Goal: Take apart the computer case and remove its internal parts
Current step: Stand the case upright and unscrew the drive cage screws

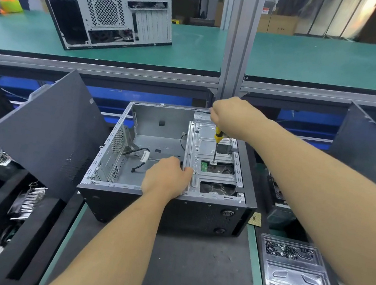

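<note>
The right hand (231, 117) is wrapped around the top of a yellow and black screwdriver (216, 144). The screwdriver stands straight up, and its tip sits on a screw on the silver drive cage (214, 158). The left hand (165, 178) grips the left edge of that cage, with the fingers curled over it. The cage is inside the open computer case (168, 164), on its right side. The case lies on its side in the middle of the dark surface (187, 265). A black side panel (46, 129) leans just to the left of the case. A clear plastic tray (295, 265) lies to the right. Another case (108, 14) sits on the green shelf (318, 59) behind.
</note>
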